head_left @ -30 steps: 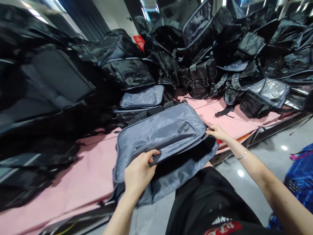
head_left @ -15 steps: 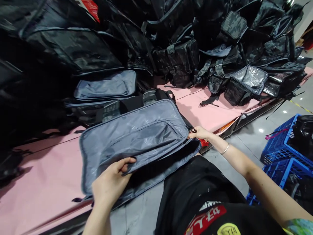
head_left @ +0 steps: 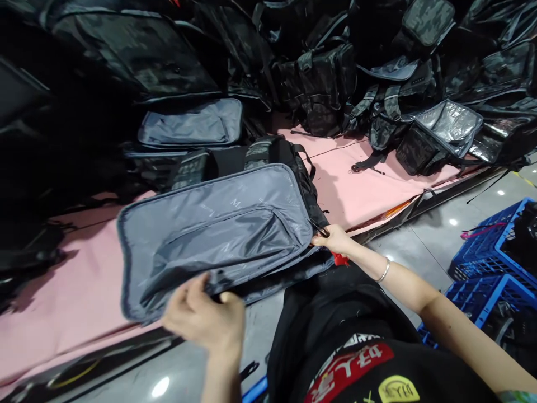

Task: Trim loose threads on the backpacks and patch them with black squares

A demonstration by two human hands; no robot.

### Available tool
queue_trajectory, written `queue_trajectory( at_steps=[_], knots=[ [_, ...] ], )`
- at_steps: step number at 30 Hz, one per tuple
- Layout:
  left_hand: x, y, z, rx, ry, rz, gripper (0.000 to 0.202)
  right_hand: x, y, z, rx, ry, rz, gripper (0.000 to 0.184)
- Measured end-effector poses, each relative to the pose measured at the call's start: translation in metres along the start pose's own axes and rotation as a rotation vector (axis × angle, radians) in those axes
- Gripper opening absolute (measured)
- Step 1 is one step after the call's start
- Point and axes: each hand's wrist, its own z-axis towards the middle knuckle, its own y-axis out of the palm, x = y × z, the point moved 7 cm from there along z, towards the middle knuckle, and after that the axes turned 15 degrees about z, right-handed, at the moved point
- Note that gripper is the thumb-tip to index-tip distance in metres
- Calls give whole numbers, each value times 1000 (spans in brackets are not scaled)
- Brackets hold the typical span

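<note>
An open bag with a grey lining (head_left: 218,229) lies flat on the pink table (head_left: 67,285) right in front of me. My left hand (head_left: 205,319) is closed on the near edge of its grey flap. My right hand (head_left: 333,240) is pinched at the bag's right corner; small red-handled scissors (head_left: 335,256) show under the fingers, their dark tips pointing at the seam. A bracelet sits on my right wrist.
Several dark camouflage bags (head_left: 319,84) are piled across the back of the table, some open with grey or silver linings (head_left: 448,120). Blue plastic crates (head_left: 490,252) stand on the shiny floor at the right. The table's metal edge runs below the bag.
My left hand slid along the near edge of the flap toward me and the flap lies flatter. My right hand stays at the right corner. The view tilted down and right.
</note>
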Motion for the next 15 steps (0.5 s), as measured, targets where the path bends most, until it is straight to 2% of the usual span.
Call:
queue_trajectory(
  at_steps=[1, 2, 4, 5, 7, 8, 11, 15],
  knots=[
    [10, 0, -17, 50, -46, -40, 45, 5, 4, -3, 3, 9, 7, 10],
    [25, 8, -33, 1, -31, -157, 38, 10, 8, -6, 2, 17, 15, 11],
    [58, 37, -62, -242, -44, -496, 26, 19, 16, -11, -6, 37, 21, 11],
    [71, 53, -75, -373, -115, -681, 25, 22, 19, -14, -9, 46, 19, 12],
    [91, 82, -95, -585, -338, -1023, 26, 26, 25, -19, -7, 57, 16, 12],
    [97, 93, -102, -649, -456, -1171, 28, 27, 26, -21, 3, 66, 11, 11],
    [105, 108, -108, -716, -726, -1483, 33, 27, 28, -26, 39, 91, -18, 9],
    [106, 107, -106, -761, -917, -1621, 25, 25, 31, -30, 34, 91, -9, 8]
  ],
)
